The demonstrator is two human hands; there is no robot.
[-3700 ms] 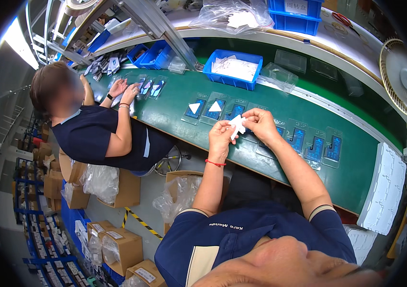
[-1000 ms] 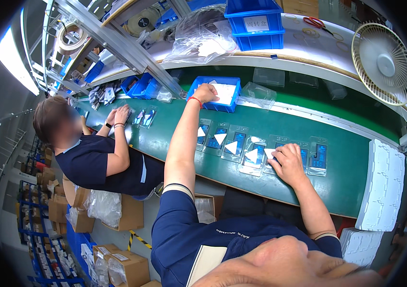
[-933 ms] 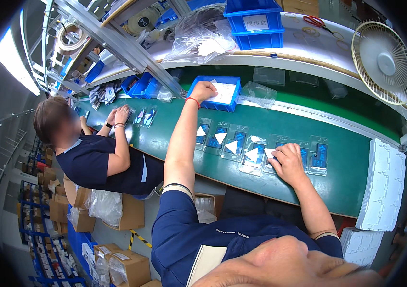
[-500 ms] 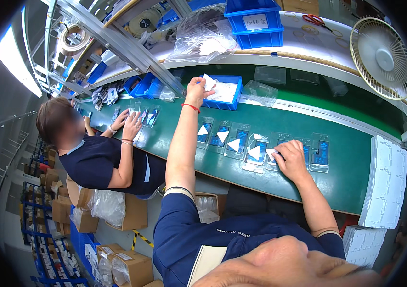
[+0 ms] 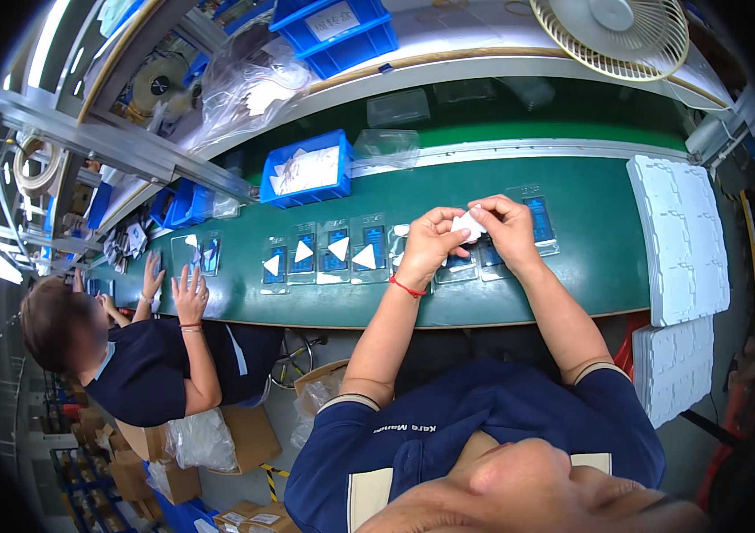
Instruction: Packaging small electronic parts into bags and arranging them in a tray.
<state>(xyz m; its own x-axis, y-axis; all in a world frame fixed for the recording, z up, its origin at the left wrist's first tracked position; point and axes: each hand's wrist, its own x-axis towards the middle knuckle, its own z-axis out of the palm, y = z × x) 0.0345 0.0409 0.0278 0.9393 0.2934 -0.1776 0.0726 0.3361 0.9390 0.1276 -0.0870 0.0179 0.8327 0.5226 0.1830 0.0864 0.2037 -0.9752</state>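
Observation:
In front of me, over the green table, my left hand [image 5: 428, 249] pinches a small bunch of white triangular pieces [image 5: 466, 226]. My right hand [image 5: 509, 235] closes its fingertips on the far side of the same pieces. Beneath and beside both hands runs a row of clear plastic trays, each with a dark blue rectangular part [image 5: 373, 240]. Several trays to the left carry a white triangle [image 5: 365, 258]. At the right end, one blue part [image 5: 540, 220] lies bare of any triangle. My hands partly hide the trays between.
A blue bin [image 5: 311, 196] of white pieces stands behind the row, beside an upturned clear tray [image 5: 386, 147]. Stacked white moulded trays [image 5: 679, 240] border the table's right end. A co-worker [image 5: 147, 369] works at the left. A fan [image 5: 613, 40] and blue boxes [image 5: 342, 44] occupy the shelf.
My left hand has come from the blue bin to my right hand, bringing white pieces. My right hand has lifted off the row to meet it. The head view has swung right.

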